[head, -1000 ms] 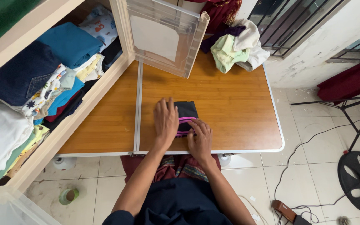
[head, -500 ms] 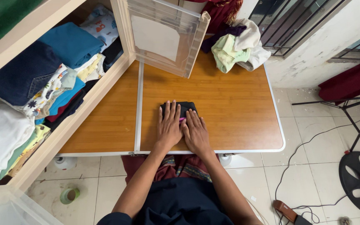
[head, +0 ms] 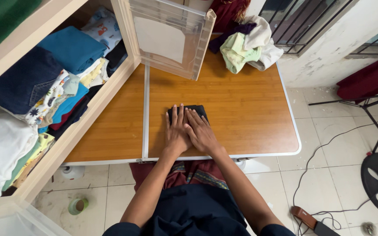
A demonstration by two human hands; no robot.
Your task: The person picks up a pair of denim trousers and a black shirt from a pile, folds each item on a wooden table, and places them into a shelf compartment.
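Both your left hand (head: 177, 131) and right hand (head: 201, 132) lie flat, fingers spread, pressing the folded dark garment (head: 190, 111) near the tabletop (head: 241, 105) front edge. Judging by this, you're smoothing the fold; lifting it needs a grip underneath. Your palms hide most of the cloth.

Both hands flat on folded dark garment (head: 196, 110) (wooden table (head: 246, 105))

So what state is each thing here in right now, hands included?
Left hand: flat, pressing on the dark garment.
Right hand: flat on it too.
Dark garment: folded small, on the wooden table.
Clothes pile: unfolded, heaped.
Clear cabinet door: swung open.
Shelf clothes: folded, stacked.
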